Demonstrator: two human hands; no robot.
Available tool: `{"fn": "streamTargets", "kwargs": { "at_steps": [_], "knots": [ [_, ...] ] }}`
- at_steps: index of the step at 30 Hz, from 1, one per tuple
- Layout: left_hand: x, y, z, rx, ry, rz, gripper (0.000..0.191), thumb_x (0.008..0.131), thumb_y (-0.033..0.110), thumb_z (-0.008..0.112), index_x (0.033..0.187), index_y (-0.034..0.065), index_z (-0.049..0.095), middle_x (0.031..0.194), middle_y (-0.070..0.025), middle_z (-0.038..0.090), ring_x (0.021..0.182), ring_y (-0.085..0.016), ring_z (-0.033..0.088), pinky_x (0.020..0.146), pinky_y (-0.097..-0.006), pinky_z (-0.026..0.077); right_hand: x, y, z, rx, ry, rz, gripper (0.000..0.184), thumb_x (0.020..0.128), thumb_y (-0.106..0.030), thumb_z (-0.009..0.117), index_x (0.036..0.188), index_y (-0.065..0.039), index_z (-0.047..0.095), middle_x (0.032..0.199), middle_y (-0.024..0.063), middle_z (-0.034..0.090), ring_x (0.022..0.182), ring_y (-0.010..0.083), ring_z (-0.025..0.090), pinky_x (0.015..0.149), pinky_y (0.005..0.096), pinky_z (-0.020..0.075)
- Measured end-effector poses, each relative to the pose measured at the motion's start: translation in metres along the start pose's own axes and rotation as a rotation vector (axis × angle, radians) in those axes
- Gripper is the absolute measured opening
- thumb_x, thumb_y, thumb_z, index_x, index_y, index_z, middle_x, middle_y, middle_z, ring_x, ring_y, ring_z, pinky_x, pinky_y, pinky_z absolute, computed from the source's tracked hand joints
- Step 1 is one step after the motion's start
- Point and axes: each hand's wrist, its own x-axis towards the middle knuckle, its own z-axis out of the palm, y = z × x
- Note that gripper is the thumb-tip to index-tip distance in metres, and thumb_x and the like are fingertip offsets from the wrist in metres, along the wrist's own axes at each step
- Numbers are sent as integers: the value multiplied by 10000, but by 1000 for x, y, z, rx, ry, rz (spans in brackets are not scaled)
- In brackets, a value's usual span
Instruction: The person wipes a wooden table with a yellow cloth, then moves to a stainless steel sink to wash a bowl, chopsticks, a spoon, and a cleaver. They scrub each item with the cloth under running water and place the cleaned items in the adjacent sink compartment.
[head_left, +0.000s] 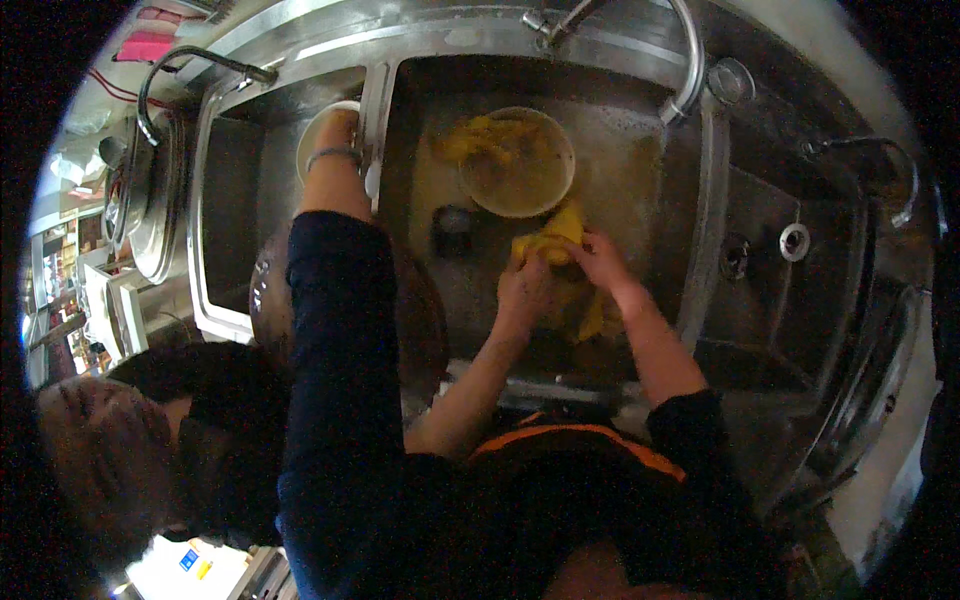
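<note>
Over the wide middle sink (630, 165), my left hand (525, 281) and my right hand (602, 259) both grip a limp yellow piece (551, 244). Whether it is cloth or food cannot be told. More yellow material (591, 322) hangs or lies below it, between my forearms. Just above my hands stands a round basin (572, 161) of cloudy liquid, with yellow pieces (484, 139) inside and over its left side. A small dark object (452, 231) lies in the sink left of my hands.
At left, a co-worker's bare hand (339, 131) reaches into a white bowl (306, 146) in the left sink (236, 150); the dark sleeve (341, 300) passes close to my left forearm. A curved faucet (694, 60) overhangs the back right. A third sink (757, 300) is at right.
</note>
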Motion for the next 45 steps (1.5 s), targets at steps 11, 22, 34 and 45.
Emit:
{"fn": "streamTargets", "kwargs": {
  "at_steps": [11,22,34,45],
  "knots": [
    [-223,192,-32,-307,-867,235,168,868,128,550,942,-3,622,822,-90,648,725,-199,598,667,-299,477,-68,3,-16,-1284,-77,-308,471,799,-294,616,1201,-63,535,1189,199,542,1058,366,545,897,430,445],
    [-103,333,-75,-699,-18,243,155,897,100,521,946,-5,625,808,-62,646,723,-173,590,676,-265,476,-54,-61,-42,-604,-41,-71,393,861,-239,522,1217,-73,507,1225,186,514,1051,319,540,868,391,445],
    [-369,197,-71,-419,-703,-141,130,780,125,619,869,31,620,820,-159,619,779,-355,581,659,-411,470,-4,-36,2,-153,-362,-492,617,711,-56,677,1282,-85,446,1259,157,470,1146,318,458,965,400,377],
    [-356,150,-56,-549,-698,-253,147,816,107,598,918,2,615,844,-158,636,827,-293,621,723,-352,483,36,2,9,-1006,-104,-90,466,744,-248,652,1160,-67,541,1169,172,553,1028,353,558,859,453,449]
  ]
}}
